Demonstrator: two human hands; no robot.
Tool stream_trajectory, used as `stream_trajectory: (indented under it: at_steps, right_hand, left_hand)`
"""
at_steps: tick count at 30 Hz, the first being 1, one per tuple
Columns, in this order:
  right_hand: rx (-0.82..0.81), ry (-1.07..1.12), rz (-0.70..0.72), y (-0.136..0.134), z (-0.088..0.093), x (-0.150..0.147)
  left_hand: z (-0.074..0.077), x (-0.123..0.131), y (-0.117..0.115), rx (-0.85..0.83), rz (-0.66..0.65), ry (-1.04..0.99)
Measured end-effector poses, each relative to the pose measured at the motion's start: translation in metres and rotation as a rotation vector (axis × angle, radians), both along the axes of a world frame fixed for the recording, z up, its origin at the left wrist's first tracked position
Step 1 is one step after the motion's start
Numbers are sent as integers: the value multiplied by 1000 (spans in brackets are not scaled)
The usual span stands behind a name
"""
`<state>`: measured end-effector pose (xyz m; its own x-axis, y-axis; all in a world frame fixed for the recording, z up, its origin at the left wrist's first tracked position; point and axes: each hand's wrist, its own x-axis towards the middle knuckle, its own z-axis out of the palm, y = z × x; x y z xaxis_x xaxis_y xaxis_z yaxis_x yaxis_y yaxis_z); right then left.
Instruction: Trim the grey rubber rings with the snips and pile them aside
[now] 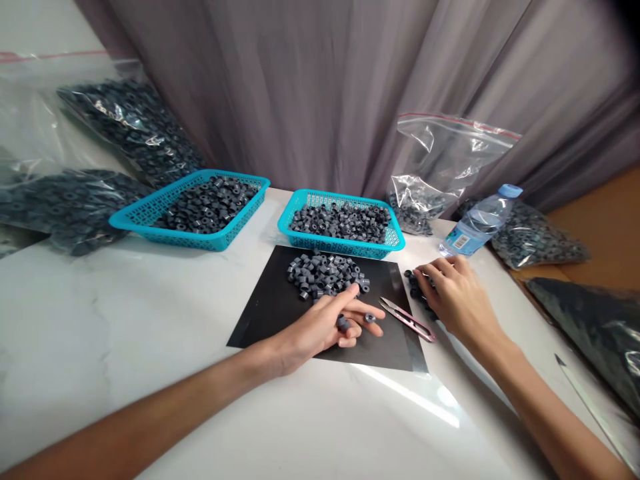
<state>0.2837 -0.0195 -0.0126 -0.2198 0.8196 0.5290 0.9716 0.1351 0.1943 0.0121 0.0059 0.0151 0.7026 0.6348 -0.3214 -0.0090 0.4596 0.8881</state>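
My left hand [327, 323] is palm up over the black mat [280, 327], its fingers curled round a few small grey rings [343, 323]; one ring [369, 318] rests at its fingertips. Just beyond it lies a pile of grey rings [323, 272] on the mat. My right hand [453, 290] is palm down to the right of the mat, its fingers bent over a small group of dark pieces [414, 285]. What its fingertips hold, if anything, is hidden. Between the hands lie pink-handled snips [407, 320].
Two turquoise baskets, one in the middle [345, 251] and one at the left [183, 239], hold grey rings. A water bottle [477, 223] stands behind my right hand. Filled plastic bags [135, 130] line the left and right sides. A thin pointed tool [590, 400] lies far right.
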Motion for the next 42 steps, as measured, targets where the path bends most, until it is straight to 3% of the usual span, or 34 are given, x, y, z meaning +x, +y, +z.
stream_trajectory:
  at_steps: [4,8,12,17,27,35,42]
  right_hand:
    - [19,80,207,-3,-1,-27]
    - [-88,218,395,-6,-7,-59]
    - [-141,293,391,-6,-14,-74]
    - [-169,378,400,-7,-18,-71]
    - [-179,381,403,-8,-17,-72]
    - [-123,549,396,-10,-19,-71]
    - [-35,711,488,-17,-8,-77]
  left_hand:
    - [-1,-2,-1,-17,-41,13]
    - [-3,-8,2,22,-68,44]
    - [-5,-8,3,22,-29,37]
    - [-4,-5,4,-74,44,60]
    - [0,-8,4,-108,41,75]
    - [1,-7,4,-115,10,74]
    - [0,-7,5,-128,31,76]
